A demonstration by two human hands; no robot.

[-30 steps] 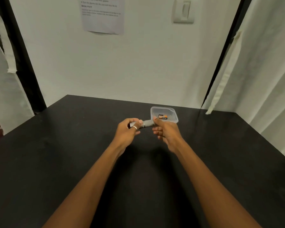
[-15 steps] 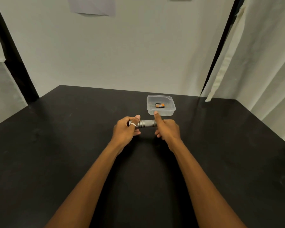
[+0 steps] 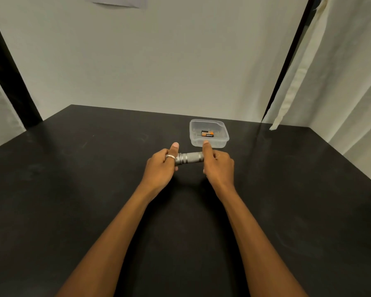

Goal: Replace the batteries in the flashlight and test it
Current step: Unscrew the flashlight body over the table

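A short grey metal flashlight (image 3: 190,158) lies crosswise between my hands, just above the black table (image 3: 73,189). My left hand (image 3: 160,166), with a ring on the thumb, grips its left end. My right hand (image 3: 217,166) grips its right end, thumb raised. Both ends of the flashlight are hidden inside my fists. Just behind my right thumb stands a clear plastic container (image 3: 209,142) holding black-and-orange batteries (image 3: 207,133).
White walls enclose the table at the back and right. A dark post (image 3: 8,73) stands at the back left and a white curtain (image 3: 330,71) hangs at the right. A sheet of paper (image 3: 118,1) is on the back wall.
The camera has tilted downward, so the paper and wall switch slid up out of view. Both hands stay on the flashlight, which has come slightly nearer and lower, away from the container.
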